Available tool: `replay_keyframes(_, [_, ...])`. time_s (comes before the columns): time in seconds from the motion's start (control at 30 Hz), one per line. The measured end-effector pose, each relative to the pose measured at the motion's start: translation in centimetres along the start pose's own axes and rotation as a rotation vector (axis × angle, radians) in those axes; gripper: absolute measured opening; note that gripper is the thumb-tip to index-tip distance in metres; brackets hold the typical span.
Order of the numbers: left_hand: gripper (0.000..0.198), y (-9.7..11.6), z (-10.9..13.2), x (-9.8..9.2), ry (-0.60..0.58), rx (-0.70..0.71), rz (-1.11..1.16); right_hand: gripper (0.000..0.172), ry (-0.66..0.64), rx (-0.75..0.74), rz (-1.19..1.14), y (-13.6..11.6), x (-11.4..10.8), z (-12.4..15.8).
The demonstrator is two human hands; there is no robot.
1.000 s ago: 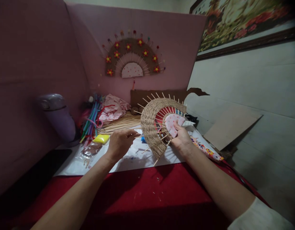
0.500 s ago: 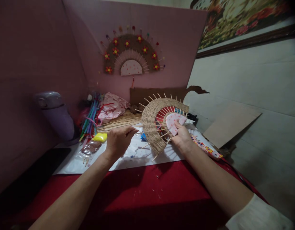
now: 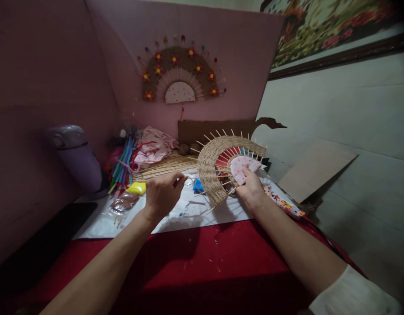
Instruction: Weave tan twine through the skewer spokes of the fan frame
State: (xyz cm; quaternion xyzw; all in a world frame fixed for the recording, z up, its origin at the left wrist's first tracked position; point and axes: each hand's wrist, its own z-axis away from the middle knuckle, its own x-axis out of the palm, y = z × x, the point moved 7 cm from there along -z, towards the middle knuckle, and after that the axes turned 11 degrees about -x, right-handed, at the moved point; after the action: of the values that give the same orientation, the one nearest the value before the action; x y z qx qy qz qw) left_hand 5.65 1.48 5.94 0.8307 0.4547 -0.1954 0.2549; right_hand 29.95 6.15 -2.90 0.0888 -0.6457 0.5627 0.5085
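Note:
My right hand [image 3: 251, 188] grips a half-round woven fan [image 3: 210, 168] by its pink dotted cloth centre [image 3: 243, 168], thumb on top. Tan cord is woven in a wide band across thin sticks, whose tips poke out past the outer edge. The fan stands tilted above the white sheet. To its left, my left hand [image 3: 164, 190] is closed in a pinch, thumb against fingertips, apart from the band. A thin pale bit shows at its fingertips, too fine to name.
On the white sheet [image 3: 169, 223] are a yellow packet [image 3: 137, 188], a blue packet [image 3: 198, 187] and scraps. Behind lie pipe cleaners [image 3: 125, 153], pink cloth [image 3: 156, 146] and thin sticks [image 3: 169, 165]. A purple bottle [image 3: 79, 162] stands left. A finished fan [image 3: 180, 54] hangs on the pink board.
The fan has shifted slightly to the right and turned a little with my right hand. My left hand has stayed nearly in place, still pinched.

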Motion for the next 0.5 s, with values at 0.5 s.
replay_keyframes(0.5, [0.024,-0.7,0.1,2.0,-0.211,-0.153,-0.025,0.019,-0.088,0.03,-0.037,0.1,1.3,1.4])
